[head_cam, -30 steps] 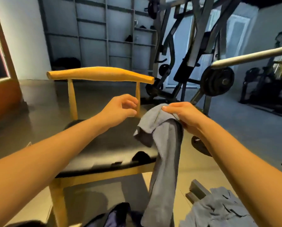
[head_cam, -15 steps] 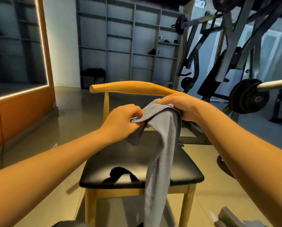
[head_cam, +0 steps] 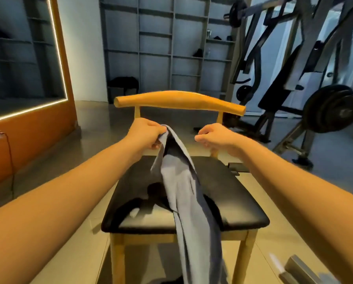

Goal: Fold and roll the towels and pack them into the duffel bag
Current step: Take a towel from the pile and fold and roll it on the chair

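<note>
Head view: sole view catalogued.
Left hand (head_cam: 147, 134): closed round one top corner of the towel (head_cam: 183, 193), held up just in front of the chair (head_cam: 179, 101) backrest.
Right hand (head_cam: 213, 136): half a second earlier pinched the towel's top edge close beside the left; since then let go and drew off to the right. Fingers loosely curled, nothing held.
Towel: grey, hung from the left hand alone as a narrow bunched strip. Trailed over the black seat (head_cam: 239, 193) and down past its front edge.
Meaning for task: judged a regrip, probably to find a second corner and spread the cloth. No fold or roll begun.
Towel's lower end: cut off by the bottom edge of the frame, so length and free corners unknown.
Duffel bag: not identifiable. Only a dark patch at the bottom edge, too little to name.
Dark shape (head_cam: 149, 191) on seat: partly under the towel; strap or reflection, could not tell.
Grey block (head_cam: 298, 269): bottom right, blurred and cropped, unidentified.
Other towels: none made out.
</note>
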A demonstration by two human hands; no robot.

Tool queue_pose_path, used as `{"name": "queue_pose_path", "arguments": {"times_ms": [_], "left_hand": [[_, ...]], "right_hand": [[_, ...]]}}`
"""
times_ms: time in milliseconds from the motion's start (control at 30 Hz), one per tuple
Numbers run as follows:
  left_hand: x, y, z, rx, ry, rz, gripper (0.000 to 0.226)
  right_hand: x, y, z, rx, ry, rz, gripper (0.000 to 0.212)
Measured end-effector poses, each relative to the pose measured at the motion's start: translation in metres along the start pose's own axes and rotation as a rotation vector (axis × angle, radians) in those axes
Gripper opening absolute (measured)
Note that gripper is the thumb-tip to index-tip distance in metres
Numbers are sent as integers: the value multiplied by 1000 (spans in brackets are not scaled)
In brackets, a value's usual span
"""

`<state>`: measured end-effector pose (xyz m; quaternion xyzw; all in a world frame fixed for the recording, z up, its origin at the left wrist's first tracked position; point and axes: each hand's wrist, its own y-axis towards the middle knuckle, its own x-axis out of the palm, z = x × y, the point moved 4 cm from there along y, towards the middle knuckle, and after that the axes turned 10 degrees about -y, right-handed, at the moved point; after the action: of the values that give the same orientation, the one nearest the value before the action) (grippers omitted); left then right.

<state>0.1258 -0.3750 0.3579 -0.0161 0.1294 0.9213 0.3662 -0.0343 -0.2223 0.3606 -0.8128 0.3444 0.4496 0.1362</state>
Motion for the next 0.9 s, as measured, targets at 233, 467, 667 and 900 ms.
{"name": "queue_pose_path", "arguments": {"times_ms": [233, 467, 667, 900], "left_hand": [[38, -27, -111, 19, 97, 19, 12], [63, -36, -141, -137, -17, -5, 14], [75, -25, -119, -332, -512, 90, 8], [77, -32, -116, -304, -434, 31, 8]], "right_hand": [[86, -109, 126, 217, -72, -257, 22], [126, -129, 118, 171, -7, -256, 30], [161, -127, 103, 51, -190, -97, 38], [149, -109, 108, 174, 37, -92, 19]]}}
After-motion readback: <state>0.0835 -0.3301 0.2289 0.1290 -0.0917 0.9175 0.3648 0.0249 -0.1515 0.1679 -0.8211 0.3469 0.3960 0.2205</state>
